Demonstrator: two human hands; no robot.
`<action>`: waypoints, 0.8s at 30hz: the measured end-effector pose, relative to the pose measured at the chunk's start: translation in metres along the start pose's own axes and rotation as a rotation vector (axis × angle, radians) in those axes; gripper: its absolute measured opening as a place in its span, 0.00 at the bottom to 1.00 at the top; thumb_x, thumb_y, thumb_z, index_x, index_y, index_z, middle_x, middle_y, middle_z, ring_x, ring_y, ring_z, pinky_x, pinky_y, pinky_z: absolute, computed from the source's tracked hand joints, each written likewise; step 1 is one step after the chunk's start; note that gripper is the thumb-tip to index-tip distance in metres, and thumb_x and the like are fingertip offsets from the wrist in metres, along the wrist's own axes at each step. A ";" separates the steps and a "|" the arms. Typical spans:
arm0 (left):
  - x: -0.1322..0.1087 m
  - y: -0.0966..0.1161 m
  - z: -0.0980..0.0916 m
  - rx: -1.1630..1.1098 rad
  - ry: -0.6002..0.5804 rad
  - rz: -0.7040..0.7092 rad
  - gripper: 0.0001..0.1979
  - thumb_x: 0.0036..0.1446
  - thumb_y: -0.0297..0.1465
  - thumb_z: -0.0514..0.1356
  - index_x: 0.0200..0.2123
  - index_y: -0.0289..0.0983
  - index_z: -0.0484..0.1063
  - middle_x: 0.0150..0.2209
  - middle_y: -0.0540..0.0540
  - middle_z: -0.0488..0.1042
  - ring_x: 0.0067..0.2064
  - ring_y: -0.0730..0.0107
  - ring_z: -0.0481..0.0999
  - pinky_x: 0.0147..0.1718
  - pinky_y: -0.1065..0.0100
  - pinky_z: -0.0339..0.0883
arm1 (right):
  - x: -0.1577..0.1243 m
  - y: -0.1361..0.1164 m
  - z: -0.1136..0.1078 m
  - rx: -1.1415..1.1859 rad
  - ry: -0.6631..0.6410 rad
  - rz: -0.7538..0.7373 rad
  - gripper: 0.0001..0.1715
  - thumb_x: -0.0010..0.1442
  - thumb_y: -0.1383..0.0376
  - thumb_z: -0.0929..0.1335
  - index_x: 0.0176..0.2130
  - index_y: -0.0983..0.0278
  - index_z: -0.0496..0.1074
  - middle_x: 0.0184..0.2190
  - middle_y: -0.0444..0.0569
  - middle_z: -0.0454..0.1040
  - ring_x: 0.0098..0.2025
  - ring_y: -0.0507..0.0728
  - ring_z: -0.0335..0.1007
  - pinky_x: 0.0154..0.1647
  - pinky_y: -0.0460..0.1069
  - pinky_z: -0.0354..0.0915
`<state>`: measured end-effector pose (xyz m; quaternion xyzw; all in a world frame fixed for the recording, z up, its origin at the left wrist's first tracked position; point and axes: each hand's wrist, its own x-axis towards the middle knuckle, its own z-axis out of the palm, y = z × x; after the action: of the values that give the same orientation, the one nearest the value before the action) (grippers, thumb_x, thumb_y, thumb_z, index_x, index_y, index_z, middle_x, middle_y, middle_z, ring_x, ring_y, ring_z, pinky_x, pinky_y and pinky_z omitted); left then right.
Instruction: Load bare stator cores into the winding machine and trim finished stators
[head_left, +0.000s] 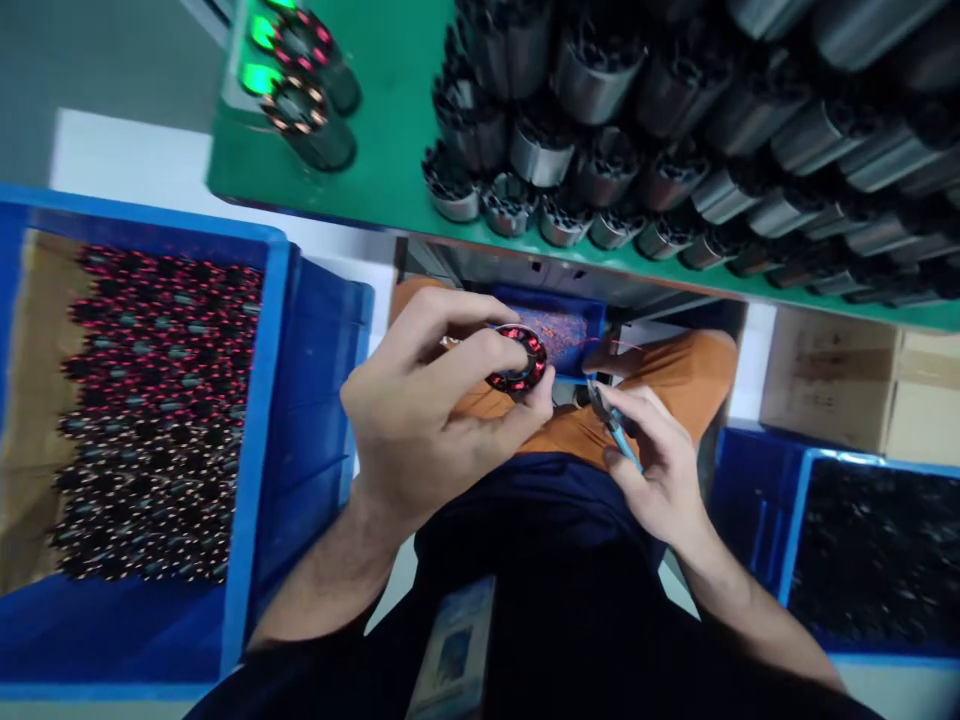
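Note:
My left hand (427, 405) is closed around a round motor stator (519, 360) wound with red wire, holding it above my lap. My right hand (654, 455) grips a small pair of blue-handled cutters (611, 420), their tip close to the stator's right side. Thin red wire ends (622, 345) stick out to the right of the stator. Below the hands sits a small blue tray (577, 320) holding wire scraps.
A large blue crate (255, 420) on my left holds several wound stators in rows. Another blue crate (795, 520) on the right holds dark parts. The green bench (390, 130) ahead carries many metal stator cores (600, 110) and two wound ones (307, 110). Cardboard boxes (847, 380) stand at the right.

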<state>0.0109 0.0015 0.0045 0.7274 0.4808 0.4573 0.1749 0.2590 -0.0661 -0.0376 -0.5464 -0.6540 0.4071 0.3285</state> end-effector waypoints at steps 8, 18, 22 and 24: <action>-0.008 0.000 0.016 0.003 -0.022 0.018 0.08 0.60 0.36 0.76 0.36 0.48 0.80 0.44 0.47 0.81 0.43 0.59 0.81 0.34 0.55 0.75 | 0.004 -0.013 0.003 0.104 -0.031 -0.014 0.46 0.59 0.75 0.66 0.72 0.47 0.69 0.50 0.49 0.74 0.49 0.59 0.70 0.54 0.59 0.72; -0.019 -0.004 0.018 -0.098 -0.088 0.000 0.10 0.59 0.37 0.77 0.42 0.48 0.82 0.48 0.48 0.80 0.45 0.59 0.81 0.36 0.55 0.76 | 0.004 -0.010 0.000 0.051 0.004 -0.077 0.48 0.58 0.74 0.66 0.72 0.49 0.70 0.43 0.48 0.73 0.44 0.58 0.70 0.46 0.57 0.73; -0.019 -0.001 0.019 -0.080 -0.070 0.000 0.10 0.59 0.38 0.76 0.41 0.48 0.81 0.48 0.48 0.80 0.46 0.59 0.80 0.39 0.56 0.77 | 0.005 -0.011 0.000 0.022 0.033 -0.104 0.47 0.58 0.75 0.66 0.72 0.49 0.71 0.37 0.46 0.71 0.38 0.55 0.67 0.38 0.53 0.69; -0.018 0.000 0.020 -0.070 -0.053 0.004 0.09 0.60 0.38 0.75 0.40 0.48 0.81 0.48 0.48 0.80 0.45 0.60 0.80 0.39 0.56 0.77 | 0.005 -0.011 0.001 0.016 0.048 -0.109 0.47 0.58 0.75 0.66 0.71 0.49 0.72 0.36 0.45 0.71 0.36 0.55 0.66 0.36 0.52 0.68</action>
<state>0.0249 -0.0105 -0.0150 0.7336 0.4583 0.4549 0.2117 0.2524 -0.0619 -0.0281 -0.5171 -0.6715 0.3803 0.3702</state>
